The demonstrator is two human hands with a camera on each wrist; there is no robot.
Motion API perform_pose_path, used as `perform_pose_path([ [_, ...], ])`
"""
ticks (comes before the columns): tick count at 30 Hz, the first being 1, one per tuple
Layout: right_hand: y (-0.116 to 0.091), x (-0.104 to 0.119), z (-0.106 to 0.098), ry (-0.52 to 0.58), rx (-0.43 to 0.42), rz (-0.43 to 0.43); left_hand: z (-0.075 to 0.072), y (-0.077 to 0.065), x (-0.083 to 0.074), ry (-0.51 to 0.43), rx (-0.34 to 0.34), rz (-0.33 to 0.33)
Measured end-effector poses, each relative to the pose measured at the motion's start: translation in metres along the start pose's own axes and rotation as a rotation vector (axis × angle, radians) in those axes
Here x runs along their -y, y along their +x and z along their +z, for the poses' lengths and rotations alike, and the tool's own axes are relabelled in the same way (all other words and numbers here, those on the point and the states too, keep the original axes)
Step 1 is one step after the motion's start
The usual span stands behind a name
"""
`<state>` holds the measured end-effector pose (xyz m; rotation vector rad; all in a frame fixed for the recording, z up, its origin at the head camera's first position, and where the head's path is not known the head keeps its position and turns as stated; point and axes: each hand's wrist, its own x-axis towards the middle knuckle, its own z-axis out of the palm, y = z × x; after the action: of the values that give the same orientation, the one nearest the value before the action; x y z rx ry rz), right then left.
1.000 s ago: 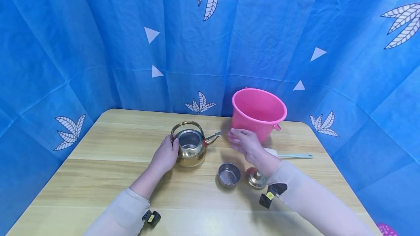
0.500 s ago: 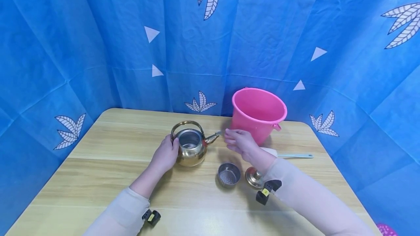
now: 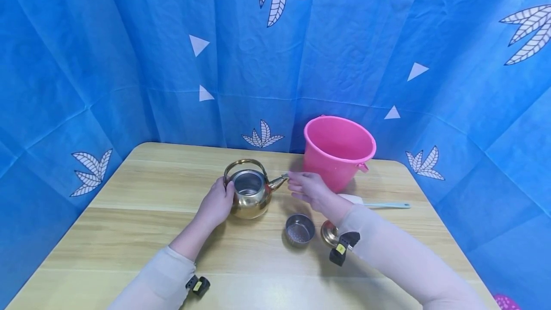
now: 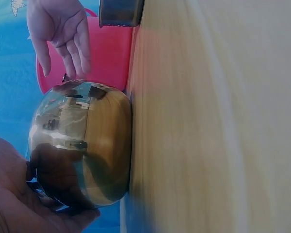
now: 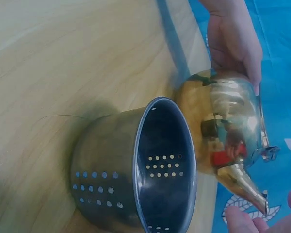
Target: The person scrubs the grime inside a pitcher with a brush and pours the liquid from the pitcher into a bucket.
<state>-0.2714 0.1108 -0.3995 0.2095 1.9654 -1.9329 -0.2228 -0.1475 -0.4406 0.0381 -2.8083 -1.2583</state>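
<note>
A gold-coloured kettle (image 3: 249, 207) stands without its lid on the table, its spout turned right and its hoop handle raised. My left hand (image 3: 217, 202) holds the kettle's left side near the foot of the handle, thumb on top. Just off the spout tip is my right hand (image 3: 312, 188), fingers extended and holding nothing; whether they touch the tip cannot be told. A perforated metal strainer cup (image 5: 106, 165) sits to the right of the kettle. The gold lid (image 3: 329, 234) lies beside the strainer, partly hidden by my right wrist and its camera.
Behind my right hand a pink bucket (image 3: 337, 173) stands at the table's back edge. A spatula (image 3: 387, 205) with a pale blue handle lies to its front right, its white blade partly covered by my arm. Blue curtain (image 3: 254, 61) surrounds the back and sides.
My right hand has moved left, from in front of the bucket to the spout tip. My left hand and the kettle have stayed in place.
</note>
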Motion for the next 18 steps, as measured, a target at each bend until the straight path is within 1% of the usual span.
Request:
perform_pose_path([
  [12,0.010,-0.003,0.011,-0.004,-0.010,0.036,0.000,0.000,0.000,-0.007,0.001,-0.002],
  [18,0.012,-0.005,0.016,0.016,-0.008,0.042,0.000,0.000,0.000,-0.009,0.002,-0.003],
])
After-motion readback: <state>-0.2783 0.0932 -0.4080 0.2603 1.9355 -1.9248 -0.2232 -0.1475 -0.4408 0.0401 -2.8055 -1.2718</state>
